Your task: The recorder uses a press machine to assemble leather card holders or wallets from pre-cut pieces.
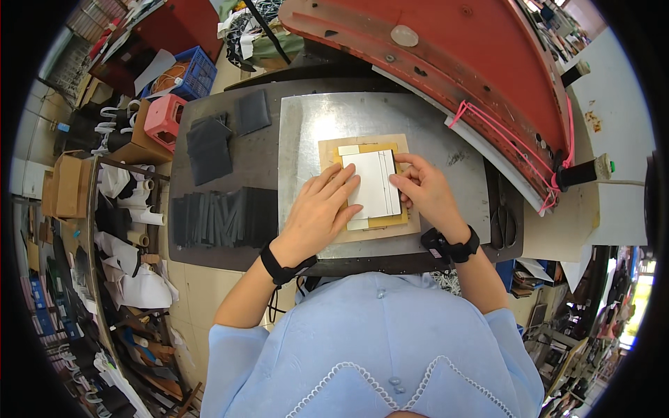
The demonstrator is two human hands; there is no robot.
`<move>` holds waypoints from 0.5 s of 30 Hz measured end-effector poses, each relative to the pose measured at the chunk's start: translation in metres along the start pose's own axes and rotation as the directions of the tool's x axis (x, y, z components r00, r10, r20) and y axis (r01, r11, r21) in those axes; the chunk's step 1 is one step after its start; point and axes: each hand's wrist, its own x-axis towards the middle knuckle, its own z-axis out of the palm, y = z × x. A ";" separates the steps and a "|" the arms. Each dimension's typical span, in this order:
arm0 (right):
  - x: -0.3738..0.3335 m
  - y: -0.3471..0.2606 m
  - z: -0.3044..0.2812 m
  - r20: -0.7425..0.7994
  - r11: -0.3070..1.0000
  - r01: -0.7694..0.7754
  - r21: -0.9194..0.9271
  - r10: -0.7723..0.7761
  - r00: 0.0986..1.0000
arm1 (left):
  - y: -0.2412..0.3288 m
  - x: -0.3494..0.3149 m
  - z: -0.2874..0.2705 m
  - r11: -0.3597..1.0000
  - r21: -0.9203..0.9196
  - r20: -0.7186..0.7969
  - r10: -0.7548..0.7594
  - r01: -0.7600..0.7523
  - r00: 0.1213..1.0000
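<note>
A white rectangular sheet (373, 184) with thin dark lines near its right side lies on a yellow board (390, 221). Beneath that is a larger tan board (412, 228), resting on a shiny metal plate (304, 143). My left hand (322, 205) lies on the sheet's left part, fingers stretched out and spread. At the sheet's right edge, my right hand (426, 189) pinches with thumb and forefinger; a narrow dark edge shows there. The other right fingertips are partly hidden. Each wrist wears a black band.
On the dark table at left stand a row of dark thin pieces (223, 219) and loose dark squares (209, 150). A big red machine part (432, 49) slants over the far right. Scissors (503, 226) lie at the right edge. Left of the table stands a pink stool (164, 120).
</note>
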 end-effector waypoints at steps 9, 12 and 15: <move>-0.009 -0.006 0.003 -0.046 0.985 -0.025 -0.171 0.017 0.999 | -0.004 -0.004 0.001 0.984 0.177 0.073 0.010 -0.023 0.997; -0.017 -0.001 0.002 -0.036 0.983 0.007 -0.181 -0.014 0.999 | -0.009 -0.004 0.000 0.988 0.154 0.094 0.000 -0.015 0.996; -0.023 0.003 0.004 -0.027 0.984 0.038 -0.173 -0.044 0.999 | -0.012 -0.004 0.000 0.996 0.090 0.108 -0.016 0.006 0.994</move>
